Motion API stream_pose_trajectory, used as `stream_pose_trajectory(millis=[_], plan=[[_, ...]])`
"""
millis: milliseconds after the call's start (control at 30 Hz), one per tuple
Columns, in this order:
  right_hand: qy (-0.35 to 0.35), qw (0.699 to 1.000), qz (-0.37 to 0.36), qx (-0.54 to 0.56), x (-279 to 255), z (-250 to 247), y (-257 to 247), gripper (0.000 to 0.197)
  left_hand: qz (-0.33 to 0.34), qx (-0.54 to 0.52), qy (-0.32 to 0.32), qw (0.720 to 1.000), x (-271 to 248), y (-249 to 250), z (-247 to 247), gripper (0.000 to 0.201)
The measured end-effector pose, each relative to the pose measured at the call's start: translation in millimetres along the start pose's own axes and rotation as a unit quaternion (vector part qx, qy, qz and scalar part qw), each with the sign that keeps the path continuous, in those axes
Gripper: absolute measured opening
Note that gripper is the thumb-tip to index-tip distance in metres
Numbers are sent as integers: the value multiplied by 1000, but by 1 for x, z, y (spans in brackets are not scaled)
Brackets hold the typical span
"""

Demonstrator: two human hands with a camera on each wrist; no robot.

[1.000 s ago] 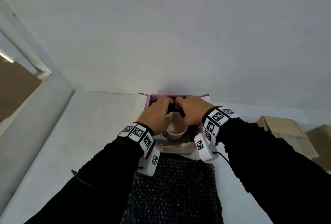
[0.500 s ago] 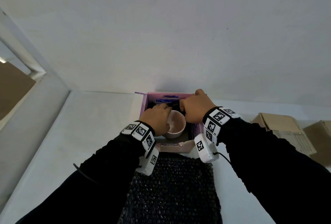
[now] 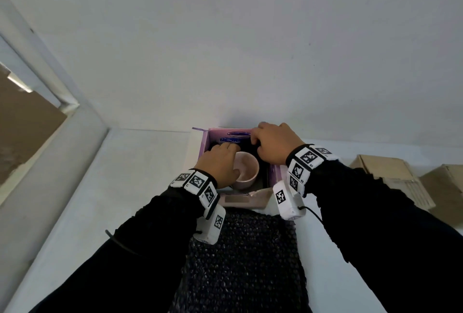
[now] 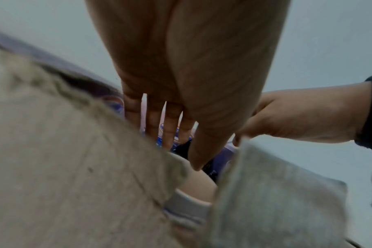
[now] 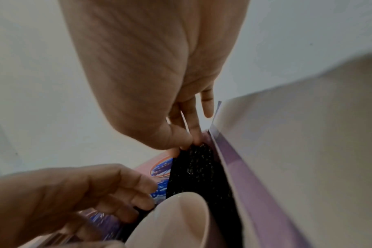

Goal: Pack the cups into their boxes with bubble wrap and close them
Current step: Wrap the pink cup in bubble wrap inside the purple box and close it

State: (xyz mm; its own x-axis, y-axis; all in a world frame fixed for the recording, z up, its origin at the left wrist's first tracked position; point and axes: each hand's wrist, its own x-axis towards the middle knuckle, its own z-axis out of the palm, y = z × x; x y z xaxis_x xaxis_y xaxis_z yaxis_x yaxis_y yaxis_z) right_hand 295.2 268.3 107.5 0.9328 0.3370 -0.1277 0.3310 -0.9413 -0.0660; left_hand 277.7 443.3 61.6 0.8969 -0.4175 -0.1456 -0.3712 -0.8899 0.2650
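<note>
While packing: padding stage, lids not yet closed.
Box point(image 3: 274, 171): open, centre of frame, against wall.
Bubble wrap point(image 5: 199, 169): black, lining box beside cup.
Cup point(image 3: 246, 168): upright inside box.
Right hand point(image 3: 273, 143): thumb and fingers pinching wrap at far corner.
Left hand point(image 3: 220, 162): fingers straight, pushing wrap behind cup.
Next: tucking wrap over cup, then folding flaps.

Cup point(image 3: 246, 170): smooth, glossy pale pink ceramic by look. Box point(image 3: 208, 141): purple printed cardboard, slight sheen inside; flaps point(image 4: 74, 167) raw grey-beige board, matt, fibrous at edges. Bubble wrap point(image 3: 245, 257): black plastic, bumpy, faint glints. Tabletop point(image 3: 140, 162): white, matt, smooth. Cartons at right edge point(image 3: 390, 177): plain brown cardboard, matt.
</note>
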Motion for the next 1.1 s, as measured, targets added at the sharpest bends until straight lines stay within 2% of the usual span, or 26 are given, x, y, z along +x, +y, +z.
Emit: stream_pose_trajectory(millis=[67, 167, 267, 367, 433, 567, 733, 967, 1100], plan=[[-12, 999, -4, -42, -8, -2, -2, 37, 2, -8, 11, 1000, -11, 3, -4, 56], [-40, 995, 1, -89, -19, 4, -8, 31, 1, -22, 14, 1000, -27, 8, -7, 54], [17, 999, 17, -43, -27, 10, -9, 29, 1, -20, 24, 1000, -36, 12, -7, 52], [64, 998, 11, -20, -27, 16, -8, 50, -14, -25, 17, 999, -38, 16, -8, 53], [44, 998, 2, -41, -23, 20, -6, 57, -20, -29, 10, 999, -35, 19, -9, 53], [-19, 994, 8, -105, -13, 32, 0, 41, -36, -37, -21, 998, -23, 19, -11, 57], [-21, 995, 19, -97, -3, 38, -5, 57, -62, -46, -47, 996, -10, 11, -7, 65], [-76, 983, 42, -159, 6, 46, -14, 37, -60, -48, -78, 994, -4, 8, 1, 63], [-115, 982, 59, -135, 8, 42, -15, 31, -59, -50, -78, 994, -7, 4, 2, 64]])
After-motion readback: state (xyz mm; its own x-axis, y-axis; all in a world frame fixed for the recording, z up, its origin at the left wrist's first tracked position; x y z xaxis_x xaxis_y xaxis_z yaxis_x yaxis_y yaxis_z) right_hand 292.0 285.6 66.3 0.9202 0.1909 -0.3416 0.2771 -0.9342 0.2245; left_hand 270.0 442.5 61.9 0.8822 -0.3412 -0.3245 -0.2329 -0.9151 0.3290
